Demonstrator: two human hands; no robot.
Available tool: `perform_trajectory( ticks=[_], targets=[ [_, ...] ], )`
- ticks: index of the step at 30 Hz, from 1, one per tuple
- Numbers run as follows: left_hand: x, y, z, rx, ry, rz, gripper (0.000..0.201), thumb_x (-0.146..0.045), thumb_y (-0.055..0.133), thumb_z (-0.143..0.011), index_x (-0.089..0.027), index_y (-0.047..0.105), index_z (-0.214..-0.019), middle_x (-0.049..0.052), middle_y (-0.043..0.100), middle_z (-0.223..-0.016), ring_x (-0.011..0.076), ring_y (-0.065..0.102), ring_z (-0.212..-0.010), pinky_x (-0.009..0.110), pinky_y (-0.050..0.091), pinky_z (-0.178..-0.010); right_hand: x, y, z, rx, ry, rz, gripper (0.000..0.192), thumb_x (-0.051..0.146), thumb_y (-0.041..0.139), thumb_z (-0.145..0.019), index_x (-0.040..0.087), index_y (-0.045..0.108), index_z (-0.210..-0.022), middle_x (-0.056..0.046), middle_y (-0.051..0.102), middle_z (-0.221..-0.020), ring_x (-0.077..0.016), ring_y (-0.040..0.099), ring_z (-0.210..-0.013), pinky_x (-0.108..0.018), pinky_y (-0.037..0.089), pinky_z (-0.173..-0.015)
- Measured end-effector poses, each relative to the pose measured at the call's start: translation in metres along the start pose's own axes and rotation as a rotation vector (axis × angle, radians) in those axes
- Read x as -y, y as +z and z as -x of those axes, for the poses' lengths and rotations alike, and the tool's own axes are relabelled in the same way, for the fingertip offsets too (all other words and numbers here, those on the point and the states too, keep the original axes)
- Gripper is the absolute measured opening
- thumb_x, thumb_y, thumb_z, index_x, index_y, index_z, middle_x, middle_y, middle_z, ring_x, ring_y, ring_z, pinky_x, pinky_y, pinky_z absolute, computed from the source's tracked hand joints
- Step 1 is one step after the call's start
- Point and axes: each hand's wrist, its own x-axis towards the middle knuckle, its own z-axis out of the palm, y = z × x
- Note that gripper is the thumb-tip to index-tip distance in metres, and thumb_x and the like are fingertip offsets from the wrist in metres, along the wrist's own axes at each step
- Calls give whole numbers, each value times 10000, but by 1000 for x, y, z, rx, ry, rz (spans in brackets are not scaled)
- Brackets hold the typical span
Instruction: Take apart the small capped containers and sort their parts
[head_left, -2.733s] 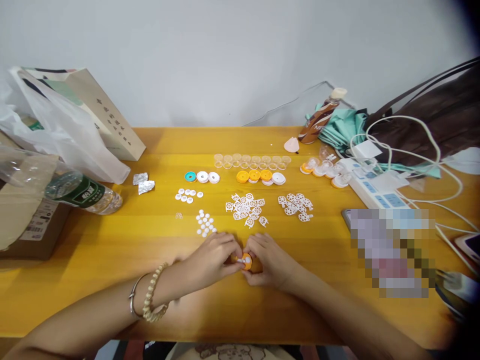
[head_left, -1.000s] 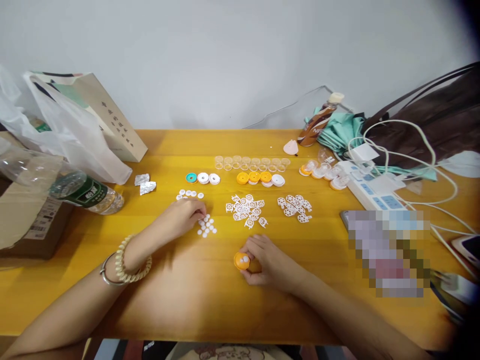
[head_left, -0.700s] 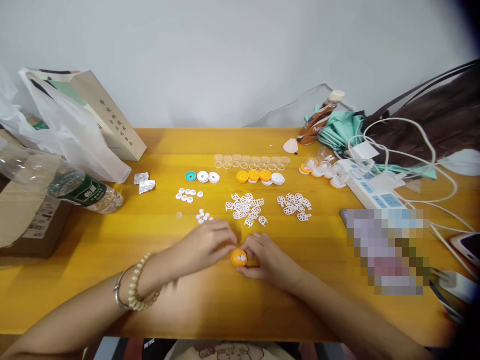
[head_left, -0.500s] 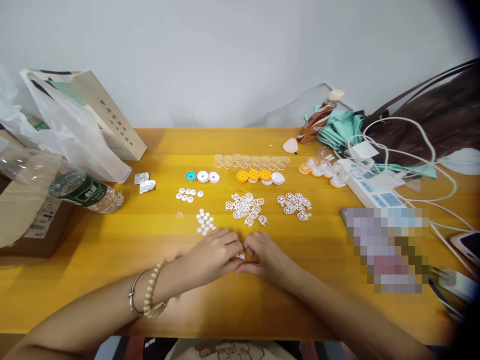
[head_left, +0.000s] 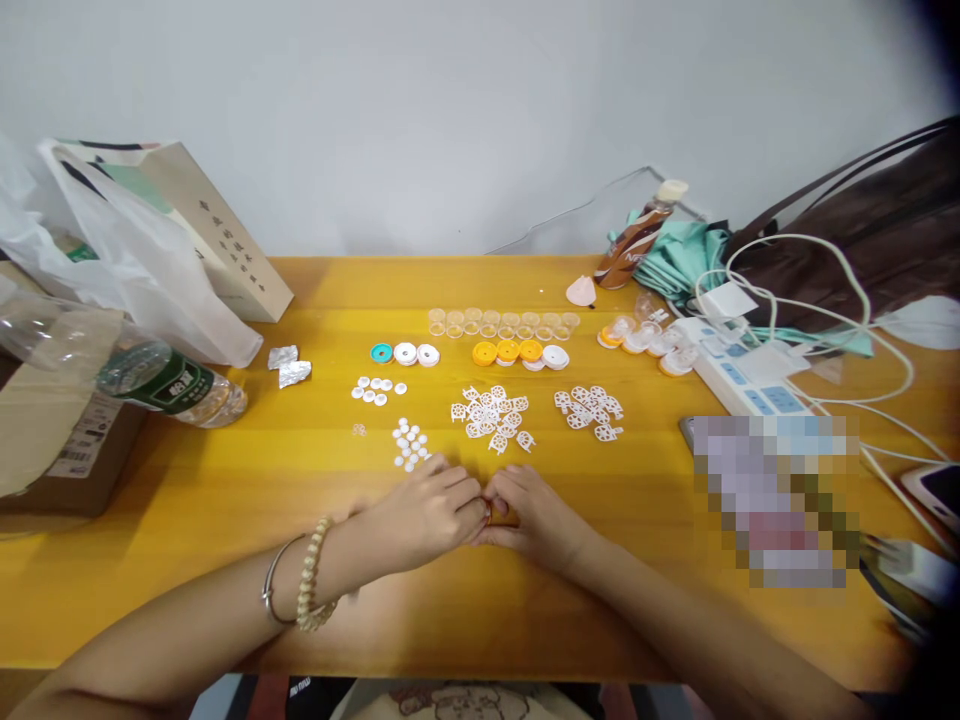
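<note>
My left hand [head_left: 442,505] and my right hand [head_left: 529,515] meet low over the table, fingers closed around one small orange-and-white plastic part [head_left: 489,512]. Only a sliver of it shows between the fingertips. Just beyond the left fingers lie small white discs [head_left: 410,440], with more white discs [head_left: 375,388] farther back. White spoked plastic pieces [head_left: 491,408] are heaped past both hands, and a second heap of spoked pieces [head_left: 590,410] sits to the right. Behind them stand a teal round cap [head_left: 382,353], white caps [head_left: 406,353] and orange caps [head_left: 508,351].
Clear cups [head_left: 491,325] form a row at the back. Clear-and-orange pieces [head_left: 637,337] sit beside a power strip [head_left: 742,375] with loose cables. At left are a large bottle [head_left: 176,385], a cardboard box [head_left: 67,460] and foil scraps [head_left: 294,373]. A blurred-out phone [head_left: 686,432] lies right.
My left hand has rolled slightly over the part, its wrist shifting a little right. Less of the orange and white now shows. The right hand stays nearly still.
</note>
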Motion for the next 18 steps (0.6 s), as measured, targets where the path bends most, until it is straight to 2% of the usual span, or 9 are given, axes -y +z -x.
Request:
perform_trajectory(
  ticks=[11,15,18],
  targets=[
    [-9,3,1,-25,-110,68,205,-263,413,-931,-162,585,-881,27,600,-800,157,495,-753,314,339,-723,3,-2,0,-16,11,-3,315,265,710,-703,200,405,-656,31,497,-643,-130,419,-607,-267,328,-593],
    [-3,-12,3,-34,-106,-2,184,-238,427,-927,-164,592,-891,32,620,-824,162,512,-761,325,332,-744,1,-1,1,-3,6,-10,299,355,706,-719,193,456,-693,17,515,-657,-145,441,-634,-274,331,-604],
    [10,-32,5,-27,-205,-163,187,-194,442,-915,-164,608,-834,35,629,-773,175,531,-746,338,322,-735,1,-2,1,20,11,-24,338,421,728,-685,181,512,-785,11,531,-680,-155,460,-663,-279,338,-629]
  ],
)
